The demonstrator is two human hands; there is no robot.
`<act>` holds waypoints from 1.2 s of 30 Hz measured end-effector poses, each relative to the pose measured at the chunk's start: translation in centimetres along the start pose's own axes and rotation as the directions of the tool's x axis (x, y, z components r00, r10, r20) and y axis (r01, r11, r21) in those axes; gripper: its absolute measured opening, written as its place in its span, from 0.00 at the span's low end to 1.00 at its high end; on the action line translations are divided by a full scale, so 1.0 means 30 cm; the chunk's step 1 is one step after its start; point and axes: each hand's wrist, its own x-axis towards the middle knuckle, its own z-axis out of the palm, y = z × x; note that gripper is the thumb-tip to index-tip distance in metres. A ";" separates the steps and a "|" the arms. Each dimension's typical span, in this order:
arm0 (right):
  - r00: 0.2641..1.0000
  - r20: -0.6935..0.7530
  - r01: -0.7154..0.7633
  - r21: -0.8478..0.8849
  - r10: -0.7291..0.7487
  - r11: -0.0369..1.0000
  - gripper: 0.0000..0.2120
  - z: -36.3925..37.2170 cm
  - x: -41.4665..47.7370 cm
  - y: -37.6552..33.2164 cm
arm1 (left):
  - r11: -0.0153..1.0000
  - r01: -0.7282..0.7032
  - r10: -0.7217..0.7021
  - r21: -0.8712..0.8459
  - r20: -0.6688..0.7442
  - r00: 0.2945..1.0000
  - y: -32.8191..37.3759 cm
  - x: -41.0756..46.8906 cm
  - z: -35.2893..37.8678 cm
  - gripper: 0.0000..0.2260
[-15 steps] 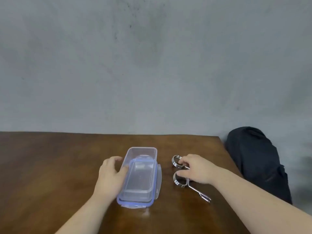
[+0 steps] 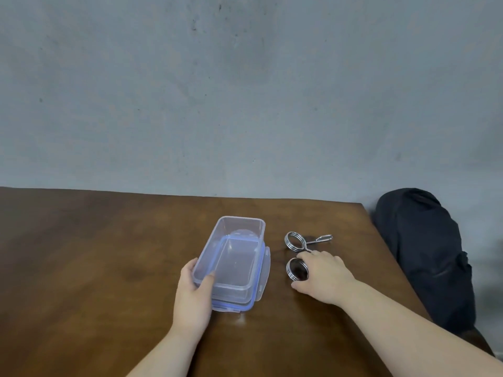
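Note:
A clear plastic container (image 2: 246, 223) stands on its blue-rimmed lid (image 2: 260, 291) on the brown table (image 2: 95, 254). My left hand (image 2: 192, 297) grips the container's near left corner, thumb inside the wall and fingers outside. Two metal spring clips lie to its right. The far clip (image 2: 294, 241) lies free, its handles pointing right. My right hand (image 2: 324, 278) holds the near clip (image 2: 296, 270), with fingers over the coil's top and thumb below it. That clip's handles are hidden under my palm.
A dark bag (image 2: 424, 254) sits beyond the table's right edge. A grey wall (image 2: 245, 91) rises behind the table. Bare wood lies left of the container.
My right hand has drawn back off the far clip, uncovering its handles, and closed round the near one. My left thumb has hooked inside the container's wall.

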 end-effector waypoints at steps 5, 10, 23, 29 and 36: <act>0.998 0.005 -0.070 0.202 0.070 0.977 0.26 -0.009 -0.019 0.039 | 0.991 0.022 -0.007 -0.131 0.113 0.994 0.002 0.038 -0.031 0.12; 0.989 -0.091 -0.059 0.496 0.120 0.866 0.18 -0.124 -0.045 0.059 | 0.981 0.057 -0.016 -0.188 0.211 0.977 -0.003 0.094 -0.029 0.12; 0.920 -0.010 0.391 -0.003 -0.391 0.920 0.19 -0.326 -0.003 -0.213 | 0.946 0.188 -0.021 -0.265 0.525 0.851 -0.002 0.238 0.119 0.15; 0.889 0.209 0.441 -0.145 -0.408 0.886 0.19 -0.202 0.060 -0.302 | 0.965 0.098 0.041 -0.245 0.506 0.862 -0.035 0.264 0.154 0.11; 0.881 0.249 0.447 -0.163 -0.402 0.880 0.20 -0.091 0.066 -0.335 | 0.965 0.057 0.063 -0.257 0.435 0.898 -0.034 0.265 0.146 0.13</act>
